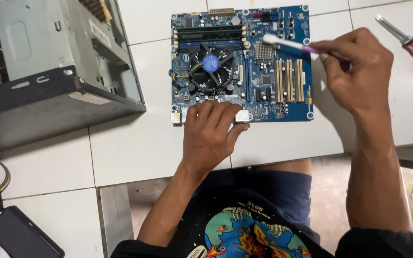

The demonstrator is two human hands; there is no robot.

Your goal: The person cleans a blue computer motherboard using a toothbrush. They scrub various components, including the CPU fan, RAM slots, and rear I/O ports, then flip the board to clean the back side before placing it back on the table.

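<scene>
**Brush over a blue motherboard, one hand steadying it**

Flat on the white tiled counter (135,148) lies a blue motherboard (268,102), its round black cooler fan (211,64) left of centre and a row of pale expansion slots to the right. The left hand (210,135) rests palm down on the board's near edge, fingers laid close together and pointing away from the person, the thumb out to the right beside a metal port block. Its forearm runs back toward the body at a slant.

The right hand (357,71) hovers above the board's right side, wrist bent, knuckles up, fingers pinched around the handle of a small brush (288,44). The brush points left, its white head over the board near a square grey heatsink, just right of the fan. Whether the bristles touch the board cannot be told.

The brush's grip end is hidden inside the fingers. A grey computer case (48,71) sits at upper left, cut off by the frame. A red-handled screwdriver (409,40) lies at upper right, its handle cropped at the edge. A dark flat device (22,236) shows at lower left, partly out of view.
</scene>
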